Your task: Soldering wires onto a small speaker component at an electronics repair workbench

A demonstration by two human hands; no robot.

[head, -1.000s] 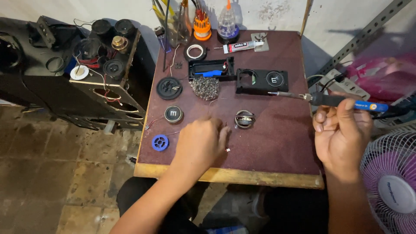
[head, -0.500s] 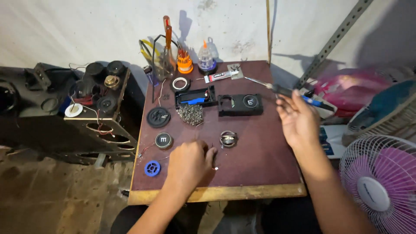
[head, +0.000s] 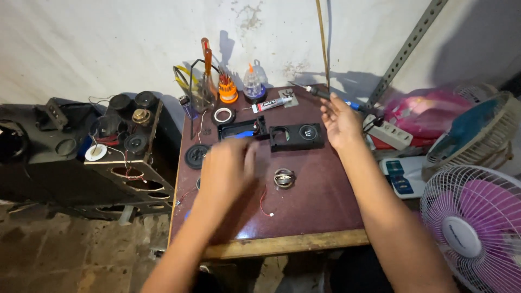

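Left hand (head: 228,165) blurred, grip unclear, above small round metal speaker (head: 284,177). Right hand (head: 341,122) open, empty, just beside blue-handled soldering iron (head: 331,96) on dark red counter (head: 320,201).

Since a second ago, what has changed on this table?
The left hand has left the near edge and moved up toward the black case; it is blurred, and a thin red wire lies where it was. The right hand has moved from the right edge toward the back, by the soldering iron, open and holding nothing. The round metal part, glue tube and table stayed put.
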